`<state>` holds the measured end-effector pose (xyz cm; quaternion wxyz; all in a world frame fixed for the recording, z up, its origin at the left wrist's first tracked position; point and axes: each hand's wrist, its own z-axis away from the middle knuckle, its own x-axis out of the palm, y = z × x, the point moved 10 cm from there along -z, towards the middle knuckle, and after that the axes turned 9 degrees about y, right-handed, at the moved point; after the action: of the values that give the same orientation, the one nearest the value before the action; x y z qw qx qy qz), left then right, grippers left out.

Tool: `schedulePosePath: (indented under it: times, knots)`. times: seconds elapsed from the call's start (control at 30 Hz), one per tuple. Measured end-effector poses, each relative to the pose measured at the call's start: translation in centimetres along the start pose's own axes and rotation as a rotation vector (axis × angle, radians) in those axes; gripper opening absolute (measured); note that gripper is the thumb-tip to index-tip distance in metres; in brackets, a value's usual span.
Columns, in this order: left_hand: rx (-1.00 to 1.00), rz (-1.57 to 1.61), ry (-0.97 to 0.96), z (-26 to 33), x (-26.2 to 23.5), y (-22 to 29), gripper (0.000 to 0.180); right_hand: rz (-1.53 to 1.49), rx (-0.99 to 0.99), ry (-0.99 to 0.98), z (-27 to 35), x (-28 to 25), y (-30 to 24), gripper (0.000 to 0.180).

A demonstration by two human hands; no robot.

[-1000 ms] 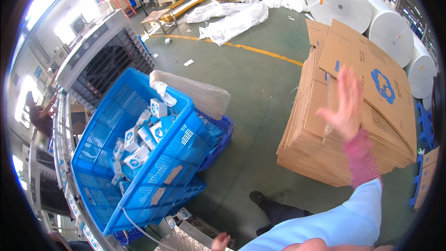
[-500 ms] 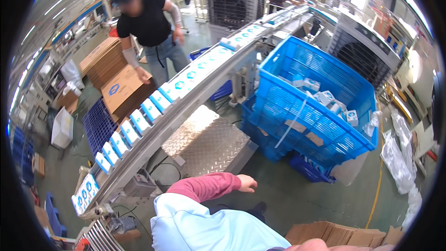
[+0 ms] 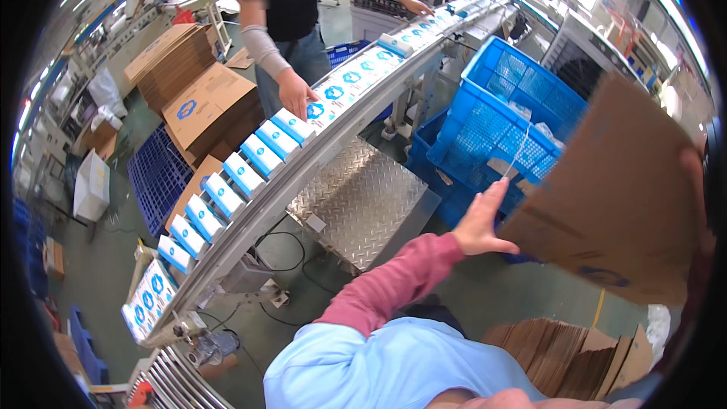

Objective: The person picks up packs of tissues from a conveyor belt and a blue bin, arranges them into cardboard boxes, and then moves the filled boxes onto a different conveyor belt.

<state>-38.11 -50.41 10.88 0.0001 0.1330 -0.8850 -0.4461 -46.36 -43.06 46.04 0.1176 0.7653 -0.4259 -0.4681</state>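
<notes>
Holding a flat brown cardboard sheet point(image 3: 617, 197), an unfolded carton blank, up at the right side of the view, tilted, long axis running from lower right toward upper left, lower edge nearest the body. Left hand point(image 3: 485, 220) reaching out of a dark-red sleeve point(image 3: 386, 288), fingers spread and pressed flat against the blank's left edge, thumb below, so open rather than clamped, with the blank lying immediately to its right and touching it. Right hand point(image 3: 693, 174) only a sliver at the blank's far right edge, mostly hidden behind the cardboard; grip cannot be told. Left hand clearly the nearer and the better seen of the two.

Below the blank, near the body, a stack of flattened cartons point(image 3: 564, 352) lying on the floor. Just beyond the left hand, stacked blue plastic crates point(image 3: 500, 117) with a few small packets inside, standing beside a checker-plate steel step point(image 3: 360, 201). Further out, a long conveyor point(image 3: 265, 204) running diagonally from lower left to upper right, carrying a single-file row of small white-and-blue boxes point(image 3: 242, 174). Across the conveyor, a co-worker in a black top, one hand point(image 3: 295, 95) resting on the row of boxes. Behind that person, more brown cartons point(image 3: 204, 106) and a blue pallet point(image 3: 155, 178) on the green floor.
</notes>
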Motion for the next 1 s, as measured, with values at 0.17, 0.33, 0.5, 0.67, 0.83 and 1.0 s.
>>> schedulePosePath:
  times: [0.17,0.33,0.5,0.67,0.83,1.0]
  knots:
    - [-0.301,-0.211,0.632,5.2,-21.3,3.9,0.034,-0.93,0.346,0.162,-4.0,15.5,10.4,0.028]
    - [-0.195,-1.034,0.664,1.9,-25.3,13.6,0.034,-1.316,0.472,0.658,-6.9,28.2,7.3,0.032]
    - [0.06,-1.441,0.597,-7.4,-19.9,14.3,0.038,-0.687,-0.259,0.738,-9.2,23.4,-3.5,0.062]
    - [-0.228,-1.502,0.466,-13.5,-19.9,6.2,0.036,-0.838,-0.27,0.471,-12.0,35.6,-4.5,0.062]
    - [-0.8,-1.045,0.066,-16.4,-17.7,-0.8,0.053,-1.039,-0.192,0.491,-7.2,39.9,0.0,0.051]
    - [-0.718,-1.045,-0.12,-18.7,-15.9,-3.4,0.056,-1.226,-0.152,0.68,-1.4,44.2,3.8,0.028]
